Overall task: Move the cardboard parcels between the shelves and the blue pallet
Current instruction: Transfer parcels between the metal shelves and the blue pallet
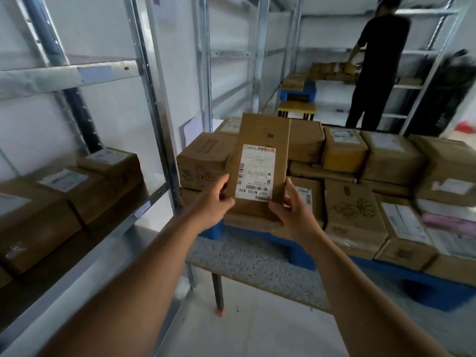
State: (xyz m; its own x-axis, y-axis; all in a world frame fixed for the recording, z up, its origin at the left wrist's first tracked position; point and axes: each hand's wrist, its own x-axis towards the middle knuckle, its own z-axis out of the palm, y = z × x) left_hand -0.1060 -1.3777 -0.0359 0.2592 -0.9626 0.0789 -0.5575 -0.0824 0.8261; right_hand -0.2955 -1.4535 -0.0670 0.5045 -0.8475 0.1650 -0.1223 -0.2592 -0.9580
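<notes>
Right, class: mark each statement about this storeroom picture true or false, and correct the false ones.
1. Both hands hold one flat brown cardboard parcel. True: left hand, right hand.
2. Its white shipping label faces the camera. True.
3. The blue plastic pallet carries no boxes. False: stacked cardboard boxes cover it.
4. The grey metal shelf on the left holds only bottles. False: it holds brown cardboard parcels.
5. A person in black clothing stands at the far shelves. True.
</notes>
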